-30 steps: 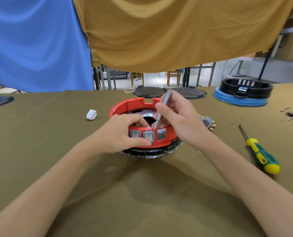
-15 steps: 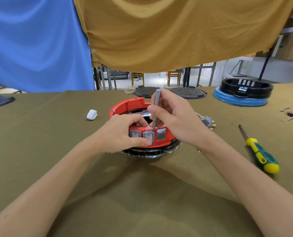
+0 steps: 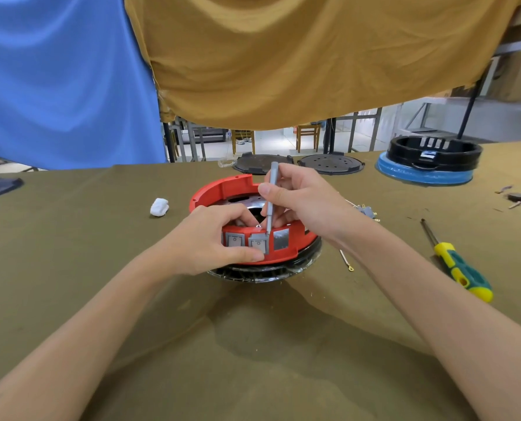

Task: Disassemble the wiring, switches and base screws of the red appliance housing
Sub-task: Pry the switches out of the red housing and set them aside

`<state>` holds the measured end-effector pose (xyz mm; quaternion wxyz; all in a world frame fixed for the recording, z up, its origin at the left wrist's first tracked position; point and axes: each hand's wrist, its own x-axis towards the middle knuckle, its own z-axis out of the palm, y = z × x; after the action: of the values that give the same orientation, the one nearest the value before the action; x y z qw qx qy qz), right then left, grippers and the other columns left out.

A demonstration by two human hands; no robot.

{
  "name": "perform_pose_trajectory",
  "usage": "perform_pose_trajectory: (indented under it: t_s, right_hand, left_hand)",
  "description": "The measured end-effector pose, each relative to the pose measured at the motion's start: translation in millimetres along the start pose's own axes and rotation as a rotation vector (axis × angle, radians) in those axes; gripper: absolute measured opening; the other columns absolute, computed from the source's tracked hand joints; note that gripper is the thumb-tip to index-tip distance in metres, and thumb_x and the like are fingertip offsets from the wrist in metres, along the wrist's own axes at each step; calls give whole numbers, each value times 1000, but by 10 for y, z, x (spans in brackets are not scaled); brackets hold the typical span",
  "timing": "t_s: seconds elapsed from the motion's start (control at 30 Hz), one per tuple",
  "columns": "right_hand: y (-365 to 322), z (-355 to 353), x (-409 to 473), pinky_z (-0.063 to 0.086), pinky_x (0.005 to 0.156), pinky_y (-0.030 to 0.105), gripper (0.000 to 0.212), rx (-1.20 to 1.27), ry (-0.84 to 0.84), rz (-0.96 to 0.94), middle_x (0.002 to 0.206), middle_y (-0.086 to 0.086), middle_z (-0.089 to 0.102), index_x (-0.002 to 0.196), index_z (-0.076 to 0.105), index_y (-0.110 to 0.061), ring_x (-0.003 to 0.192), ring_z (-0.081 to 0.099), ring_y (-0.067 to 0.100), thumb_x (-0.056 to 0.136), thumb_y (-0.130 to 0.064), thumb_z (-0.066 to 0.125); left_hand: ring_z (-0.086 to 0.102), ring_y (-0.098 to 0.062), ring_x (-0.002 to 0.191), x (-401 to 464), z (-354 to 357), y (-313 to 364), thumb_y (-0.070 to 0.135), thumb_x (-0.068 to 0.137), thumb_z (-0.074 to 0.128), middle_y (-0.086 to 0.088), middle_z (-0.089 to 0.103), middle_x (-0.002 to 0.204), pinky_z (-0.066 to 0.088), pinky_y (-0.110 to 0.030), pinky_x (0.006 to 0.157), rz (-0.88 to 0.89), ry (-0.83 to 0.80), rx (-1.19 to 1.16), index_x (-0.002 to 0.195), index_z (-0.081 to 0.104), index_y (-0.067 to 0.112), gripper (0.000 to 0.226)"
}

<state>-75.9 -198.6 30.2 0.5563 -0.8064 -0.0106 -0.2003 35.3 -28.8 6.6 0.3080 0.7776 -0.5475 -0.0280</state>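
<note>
The red appliance housing [image 3: 222,189] sits upside down on a black ribbed base at the table's middle. Its near wall holds grey rocker switches [image 3: 257,243] beside an empty grey opening [image 3: 281,239]. My left hand [image 3: 210,241] grips the housing's near wall, thumb under the middle switch and fingers curled over the rim. My right hand [image 3: 301,202] holds a slim grey tool [image 3: 272,192] nearly upright. Its tip sits at the top right corner of the middle switch.
A yellow-green screwdriver [image 3: 459,265] lies to the right. A removed grey switch with terminals [image 3: 367,211] and a loose wire [image 3: 345,260] lie beside the housing. A white lump [image 3: 159,206] is at the left. Black lids [image 3: 332,163] and a black-blue housing [image 3: 429,161] stand at the back.
My right hand has swung the grey tool from leaning right to nearly upright, its tip staying at the middle switch. My left hand has kept its grip on the housing.
</note>
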Motion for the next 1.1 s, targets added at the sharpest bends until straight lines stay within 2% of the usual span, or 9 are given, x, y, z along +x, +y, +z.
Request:
perform_pose_trajectory:
  t_s: [0.1, 0.23, 0.3, 0.43, 0.6, 0.8, 0.93, 1.03, 1.1]
  right_hand:
    - [55, 34, -72, 59, 62, 29, 9, -2, 86, -114, 69, 0, 64, 97, 56, -5, 64, 69, 21, 101, -14, 56]
    - [107, 92, -193, 60, 66, 35, 8, -109, 135, -279, 81, 21, 61, 94, 57, -4, 71, 70, 26, 99, -9, 58]
    - [109, 120, -227, 60, 70, 46, 8, -162, 143, -298, 82, 22, 60, 94, 57, -3, 71, 72, 21, 99, -10, 59]
    - [78, 144, -192, 58, 75, 53, 8, -174, 174, -226, 82, 17, 64, 91, 59, -11, 71, 73, 24, 99, -12, 60]
    - [-36, 148, -90, 59, 62, 26, 9, -196, 131, -108, 81, 11, 70, 94, 63, -12, 66, 72, 19, 100, -17, 59]
    - [-10, 120, -150, 62, 68, 34, 9, -62, 179, -101, 82, 13, 69, 97, 61, -7, 69, 73, 19, 101, -15, 57]
    - [13, 140, -221, 58, 60, 23, 7, 84, 241, -219, 76, 4, 70, 94, 58, -11, 69, 73, 18, 101, -10, 56]
    - [35, 227, -237, 58, 65, 21, 10, 10, 189, -284, 75, -6, 70, 93, 58, -18, 74, 73, 14, 100, -10, 57]
    - [57, 269, -228, 59, 67, 25, 6, -32, 162, -279, 82, 3, 71, 94, 58, -17, 76, 73, 15, 99, -13, 58]
  left_hand:
    - [64, -8, 88, -1, -4, -2, 41, 76, 82, 14, 68, 96, 53, -36, 82, 14, 2, 1, 99, 63, 30, 32]
    - [64, -6, 86, -15, 11, -12, 48, 74, 80, 15, 67, 94, 53, -34, 79, 38, 24, 17, 96, 60, 36, 32]
    - [63, -5, 85, -17, 20, 1, 54, 71, 75, 17, 66, 93, 52, -30, 77, 47, 38, 38, 94, 57, 40, 32]
    - [62, -4, 83, -12, 26, -4, 55, 71, 73, 17, 66, 92, 49, -25, 74, 50, 39, 50, 95, 58, 38, 33]
    - [64, -4, 85, -12, 25, -19, 49, 73, 79, 16, 67, 94, 52, -31, 78, 52, 37, 32, 98, 60, 36, 34]
    - [64, -6, 85, -14, 29, -5, 55, 70, 74, 15, 69, 94, 53, -35, 79, 47, 41, 32, 94, 60, 36, 33]
    - [65, -5, 85, -6, 33, -17, 54, 69, 81, 16, 68, 95, 53, -30, 75, 57, 48, 28, 99, 61, 34, 40]
    - [65, -7, 84, -8, 56, -7, 56, 69, 82, 12, 70, 93, 53, -32, 75, 83, 69, 34, 103, 65, 28, 47]
    - [64, -8, 80, -12, 74, 16, 64, 67, 75, 11, 69, 88, 51, -29, 72, 109, 97, 35, 98, 64, 31, 47]
